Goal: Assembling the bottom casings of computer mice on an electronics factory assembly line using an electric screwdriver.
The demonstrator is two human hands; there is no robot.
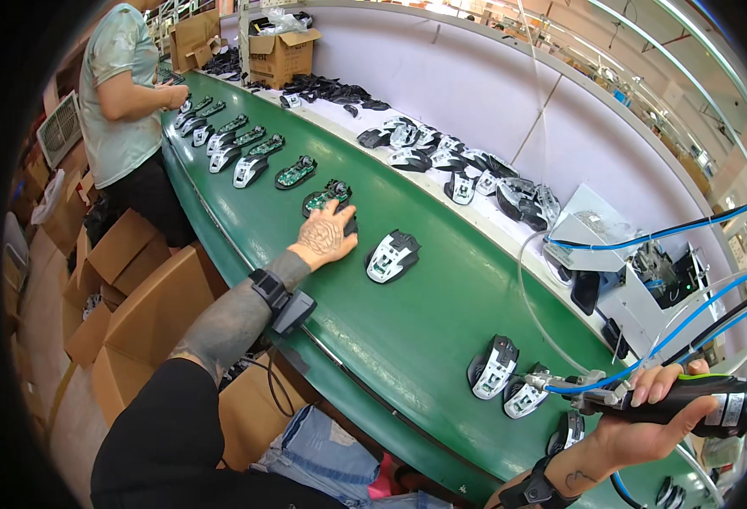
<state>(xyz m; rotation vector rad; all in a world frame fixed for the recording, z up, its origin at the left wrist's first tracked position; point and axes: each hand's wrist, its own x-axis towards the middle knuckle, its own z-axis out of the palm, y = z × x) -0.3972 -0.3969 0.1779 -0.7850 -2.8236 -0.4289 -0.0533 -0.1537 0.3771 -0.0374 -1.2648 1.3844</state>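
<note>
One wide fisheye view looks down and ahead from the person's head, fairly near the tattooed left hand [324, 235] and bare right hand [635, 437]. It faces slantwise across a long, glossy green counter [416, 339] toward a flat, pale lavender partition [446, 85].

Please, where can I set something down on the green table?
On the green table, the widest bare patch lies between the lone shell and the two shells left of the tool. Crowded: the white ledge, and shell rows beyond the left hand.
</note>
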